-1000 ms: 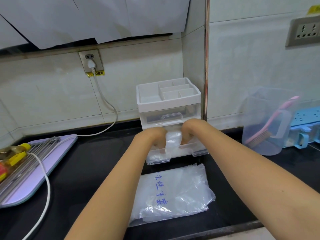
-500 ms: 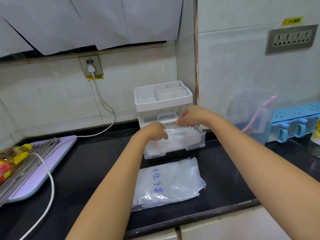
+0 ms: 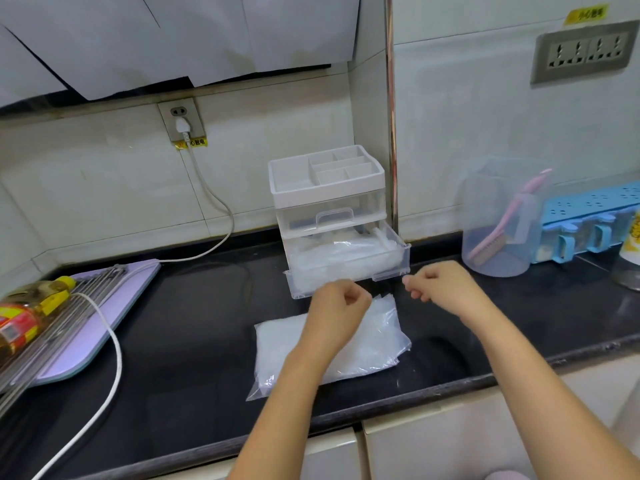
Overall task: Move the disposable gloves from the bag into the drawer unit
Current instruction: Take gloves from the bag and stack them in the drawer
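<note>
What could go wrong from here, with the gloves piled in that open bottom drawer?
1. The gloves sit heaped close to the rim of the open lower drawer. Pushing it in may snag or crumple some under the upper drawer.
2. The bag lies near the front edge of the counter, under the left hand and forearm. Drawing that arm back could sweep it off.
</note>
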The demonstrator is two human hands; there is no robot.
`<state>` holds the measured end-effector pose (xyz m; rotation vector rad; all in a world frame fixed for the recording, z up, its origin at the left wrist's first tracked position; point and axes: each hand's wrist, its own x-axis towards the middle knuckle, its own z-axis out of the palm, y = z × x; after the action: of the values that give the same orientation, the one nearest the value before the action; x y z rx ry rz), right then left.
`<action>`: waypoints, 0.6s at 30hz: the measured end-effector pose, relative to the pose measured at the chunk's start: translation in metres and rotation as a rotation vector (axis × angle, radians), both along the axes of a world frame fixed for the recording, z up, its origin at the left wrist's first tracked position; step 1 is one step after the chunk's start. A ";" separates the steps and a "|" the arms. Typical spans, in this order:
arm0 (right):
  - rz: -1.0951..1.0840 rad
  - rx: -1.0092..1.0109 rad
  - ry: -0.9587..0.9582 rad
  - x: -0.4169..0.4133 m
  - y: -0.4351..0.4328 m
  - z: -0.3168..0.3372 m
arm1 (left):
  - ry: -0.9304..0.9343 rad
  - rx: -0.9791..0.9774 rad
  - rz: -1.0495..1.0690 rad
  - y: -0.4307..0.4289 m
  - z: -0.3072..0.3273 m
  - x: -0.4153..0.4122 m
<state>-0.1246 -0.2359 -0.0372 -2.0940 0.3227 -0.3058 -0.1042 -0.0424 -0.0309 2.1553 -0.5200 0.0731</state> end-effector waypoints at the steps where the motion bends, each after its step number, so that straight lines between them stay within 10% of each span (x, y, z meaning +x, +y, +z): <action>1: -0.025 0.000 0.021 0.002 0.001 -0.012 | 0.014 0.004 -0.014 -0.004 -0.011 0.001; 18: 0.058 -0.228 0.054 0.010 0.015 -0.063 | -0.207 0.218 -0.125 -0.032 -0.076 -0.005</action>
<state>-0.1141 -0.2207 -0.1005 -2.3348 0.2693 -0.2617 -0.1097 -0.0745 -0.1064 2.3343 -0.8135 0.1793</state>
